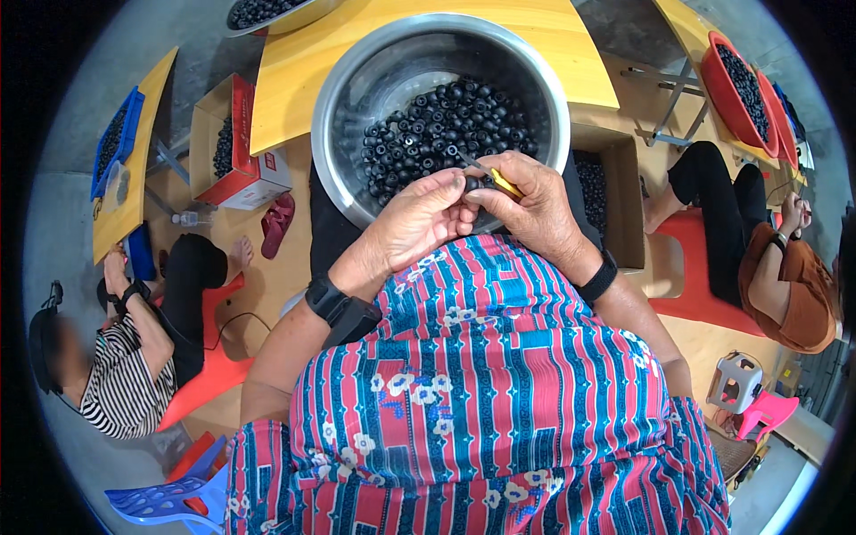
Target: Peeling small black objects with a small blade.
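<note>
Above the near rim of a wide steel bowl [328, 134], my two hands meet. My left hand [426, 214] pinches a small round black piece [472, 183] between thumb and fingers. In my right hand [533, 198] is a small trimming tool with a yellow and black handle [505, 184], its thin metal tip pointing toward the bowl; its exact kind is partly covered by my fingers. Inside the bowl lies a heap of glossy round black pieces [446, 125], several showing hollow centres.
A yellow table [294, 89] stands beyond the bowl. Cardboard boxes of black pieces flank me, one red and white [239, 143], one brown [627, 214]. Seated people [134, 348] work at both sides. Red basins [736, 94] sit at far right, a blue tray [116, 134] at far left.
</note>
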Motion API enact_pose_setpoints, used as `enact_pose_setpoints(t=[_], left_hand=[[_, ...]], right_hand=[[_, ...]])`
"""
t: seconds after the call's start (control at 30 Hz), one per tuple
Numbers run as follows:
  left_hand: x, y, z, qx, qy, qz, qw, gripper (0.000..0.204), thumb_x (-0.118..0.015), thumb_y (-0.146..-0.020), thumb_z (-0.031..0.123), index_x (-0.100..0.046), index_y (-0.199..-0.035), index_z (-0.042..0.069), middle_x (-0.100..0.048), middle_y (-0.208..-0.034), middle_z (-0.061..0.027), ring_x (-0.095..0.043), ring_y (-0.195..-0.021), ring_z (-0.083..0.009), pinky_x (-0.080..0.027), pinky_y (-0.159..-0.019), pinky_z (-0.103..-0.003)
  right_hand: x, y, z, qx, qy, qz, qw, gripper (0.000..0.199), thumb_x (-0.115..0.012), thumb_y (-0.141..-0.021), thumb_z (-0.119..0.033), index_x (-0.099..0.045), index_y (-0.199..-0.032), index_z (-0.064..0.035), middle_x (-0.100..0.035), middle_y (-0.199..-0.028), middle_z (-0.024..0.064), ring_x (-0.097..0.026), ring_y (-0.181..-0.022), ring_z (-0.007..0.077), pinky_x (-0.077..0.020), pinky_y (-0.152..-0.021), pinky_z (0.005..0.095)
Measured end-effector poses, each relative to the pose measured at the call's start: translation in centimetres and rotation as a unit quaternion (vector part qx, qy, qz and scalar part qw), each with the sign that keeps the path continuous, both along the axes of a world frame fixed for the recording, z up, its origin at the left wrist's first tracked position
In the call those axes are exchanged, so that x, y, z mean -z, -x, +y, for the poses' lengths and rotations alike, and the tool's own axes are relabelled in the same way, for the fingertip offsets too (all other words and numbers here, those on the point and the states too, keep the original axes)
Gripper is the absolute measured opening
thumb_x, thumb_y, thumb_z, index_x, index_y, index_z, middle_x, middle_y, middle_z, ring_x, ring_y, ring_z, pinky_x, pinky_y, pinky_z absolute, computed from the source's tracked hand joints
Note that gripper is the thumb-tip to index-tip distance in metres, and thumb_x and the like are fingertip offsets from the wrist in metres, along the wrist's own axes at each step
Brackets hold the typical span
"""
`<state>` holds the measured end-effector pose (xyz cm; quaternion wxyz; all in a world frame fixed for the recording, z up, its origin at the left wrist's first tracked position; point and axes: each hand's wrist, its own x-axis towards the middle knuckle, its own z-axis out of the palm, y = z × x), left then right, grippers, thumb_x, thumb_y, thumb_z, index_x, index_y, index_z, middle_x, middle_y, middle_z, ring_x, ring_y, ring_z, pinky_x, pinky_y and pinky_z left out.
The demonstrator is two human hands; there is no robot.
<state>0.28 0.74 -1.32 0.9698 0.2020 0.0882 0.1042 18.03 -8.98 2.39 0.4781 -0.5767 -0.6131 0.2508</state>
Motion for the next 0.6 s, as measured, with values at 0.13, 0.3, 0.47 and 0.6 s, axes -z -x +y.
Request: enact_pose_setpoints(t=[0.13, 0.3, 0.47, 0.6], left_hand=[[-0.6, -0.1, -0.3, -0.03, -0.069, 0.02, 0.997, 0.028, -0.049, -0.104, 0.024, -0.053, -0.123, 0.005, -0.058, -0.1, -0.0036, -0.054, -0.084, -0.0099, -0.046, -0.074, -0.026], [-1.2, 0.0, -0.6, -0.06, -0.069, 0.014, 0.996, 0.025, -0.045, -0.105, 0.027, -0.052, -0.117, 0.006, -0.052, -0.092, -0.0023, -0.046, -0.077, -0.0099, -0.04, -0.069, -0.024], [-1.3, 0.1, -0.5, -0.066, -0.079, 0.002, 0.995, 0.02, -0.044, -0.105, 0.023, -0.05, -0.114, 0.007, -0.051, -0.091, -0.0029, -0.045, -0.077, -0.0094, -0.039, -0.068, -0.024], [-1.9, -0.2, -0.7, -0.072, -0.098, 0.045, 0.992, 0.018, -0.046, -0.105, 0.027, -0.051, -0.106, 0.011, -0.05, -0.084, 0.0001, -0.047, -0.071, -0.0069, -0.041, -0.062, -0.021]], right_hand=[[-0.7, -0.1, -0.1, 0.0, 0.007, -0.018, 1.0, 0.026, -0.072, -0.084, -0.014, -0.066, -0.105, -0.001, -0.065, -0.091, 0.0148, -0.065, -0.085, 0.0288, -0.0505, -0.076, 0.0344], [-0.8, -0.4, -0.3, 0.019, 0.019, -0.019, 0.999, 0.022, -0.063, -0.093, -0.023, -0.065, -0.103, -0.0034, -0.063, -0.09, 0.0153, -0.064, -0.083, 0.0325, -0.0499, -0.074, 0.0364], [-0.9, -0.1, -0.5, -0.003, 0.005, -0.126, 0.992, 0.02, -0.065, -0.091, -0.025, -0.061, -0.094, -0.0047, -0.058, -0.082, 0.0148, -0.06, -0.078, 0.0369, -0.0476, -0.066, 0.042], [-1.1, 0.0, -0.4, -0.006, 0.001, -0.17, 0.985, 0.021, -0.067, -0.089, -0.026, -0.06, -0.091, -0.006, -0.055, -0.08, 0.0132, -0.06, -0.075, 0.0353, -0.0472, -0.064, 0.0433]])
